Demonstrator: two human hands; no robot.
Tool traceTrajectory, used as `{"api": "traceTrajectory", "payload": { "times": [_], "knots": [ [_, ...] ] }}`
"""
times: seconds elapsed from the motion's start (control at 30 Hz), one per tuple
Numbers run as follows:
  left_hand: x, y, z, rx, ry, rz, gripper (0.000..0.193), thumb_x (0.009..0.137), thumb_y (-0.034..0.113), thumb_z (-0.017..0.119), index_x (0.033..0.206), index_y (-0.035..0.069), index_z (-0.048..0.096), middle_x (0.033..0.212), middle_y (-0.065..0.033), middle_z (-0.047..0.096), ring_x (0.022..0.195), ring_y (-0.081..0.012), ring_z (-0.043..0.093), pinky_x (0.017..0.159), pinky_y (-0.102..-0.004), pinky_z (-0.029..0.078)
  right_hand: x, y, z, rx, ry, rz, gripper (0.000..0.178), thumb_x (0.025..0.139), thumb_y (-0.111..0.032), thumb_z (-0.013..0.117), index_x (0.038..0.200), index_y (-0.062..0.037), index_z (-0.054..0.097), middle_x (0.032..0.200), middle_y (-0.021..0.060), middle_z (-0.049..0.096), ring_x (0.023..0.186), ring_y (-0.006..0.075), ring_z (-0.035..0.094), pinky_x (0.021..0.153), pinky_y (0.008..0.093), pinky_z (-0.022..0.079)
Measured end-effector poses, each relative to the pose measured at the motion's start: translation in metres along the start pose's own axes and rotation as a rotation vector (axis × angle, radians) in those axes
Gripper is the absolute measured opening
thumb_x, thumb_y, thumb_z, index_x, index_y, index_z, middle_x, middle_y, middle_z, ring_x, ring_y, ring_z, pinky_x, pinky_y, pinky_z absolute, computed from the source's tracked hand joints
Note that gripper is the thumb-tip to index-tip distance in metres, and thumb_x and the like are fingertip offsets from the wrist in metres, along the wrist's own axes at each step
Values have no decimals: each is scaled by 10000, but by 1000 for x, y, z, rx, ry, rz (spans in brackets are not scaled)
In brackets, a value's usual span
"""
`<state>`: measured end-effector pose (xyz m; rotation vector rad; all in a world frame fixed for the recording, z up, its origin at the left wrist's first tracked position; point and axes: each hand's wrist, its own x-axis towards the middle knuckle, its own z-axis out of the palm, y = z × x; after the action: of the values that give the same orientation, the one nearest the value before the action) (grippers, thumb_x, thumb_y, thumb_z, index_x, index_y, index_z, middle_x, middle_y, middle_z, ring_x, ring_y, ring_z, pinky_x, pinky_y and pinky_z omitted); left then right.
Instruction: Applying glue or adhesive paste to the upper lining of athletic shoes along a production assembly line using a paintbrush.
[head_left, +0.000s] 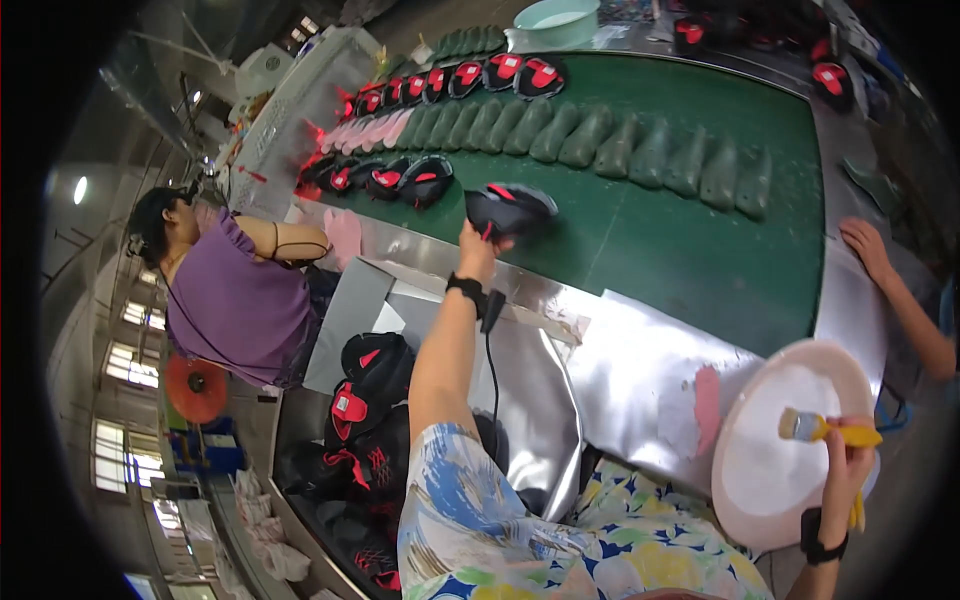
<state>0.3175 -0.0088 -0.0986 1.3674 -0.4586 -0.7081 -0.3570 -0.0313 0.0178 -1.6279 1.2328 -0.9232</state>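
Observation:
My left hand (pixel 478 250) reaches out over the near edge of the green work surface (pixel 650 285), its fingers wrapped round a black shoe upper (pixel 512 208) with red trim. At the lower right, my right hand (pixel 848 468) grips a paintbrush (pixel 860 436) by its yellow handle. The pale bristles hang over a round pink basin (pixel 738 425) of white liquid. Dark green sole-shaped pieces (pixel 590 138) lie in a long row across the belt-like surface, with pink insole-like pieces (pixel 365 133) at its left end. Black and red shoe uppers (pixel 425 180) stand in rows on either side of them.
A bin (pixel 290 500) heaped with black and red uppers (pixel 370 410) is beside my left arm. A person in a purple top (pixel 245 290) sits at the left. Another person's hand (pixel 868 248) rests on the metal edge at right. A green basin (pixel 556 25) stands at the far end.

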Motion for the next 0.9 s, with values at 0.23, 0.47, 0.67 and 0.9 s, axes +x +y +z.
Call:
{"api": "traceTrajectory", "payload": {
  "times": [0.23,0.47,0.67,0.9],
  "knots": [
    [92,-2,-123,900,596,284,767,805,44,575,1523,49,303,1252,-329,589,1133,-481,573,1041,-438,428,24,9,2,-59,-102,151,146,1000,-82,586,1109,11,556,1091,78,572,1042,164,597,966,306,463],
    [-125,74,-240,1764,147,-239,769,802,536,732,1341,15,561,1312,-255,607,1223,-399,587,989,-511,478,34,14,2,-66,-119,140,159,1016,-86,570,1145,6,558,1132,99,606,1105,174,584,1022,313,431],
    [-225,45,-190,1947,27,-323,1045,625,399,878,1462,40,366,1285,-248,602,1124,-416,627,914,-511,521,-1,12,6,-16,-154,98,129,1012,-68,577,1128,-11,581,1128,71,606,1093,161,593,986,297,447],
    [-257,70,-116,-498,-28,-199,446,848,157,609,1277,36,574,1224,-132,646,1211,-273,574,1089,-436,423,-32,4,-12,13,-111,-20,136,962,-6,618,1095,-11,588,1076,63,611,1041,147,615,943,273,466]
  ]
}}
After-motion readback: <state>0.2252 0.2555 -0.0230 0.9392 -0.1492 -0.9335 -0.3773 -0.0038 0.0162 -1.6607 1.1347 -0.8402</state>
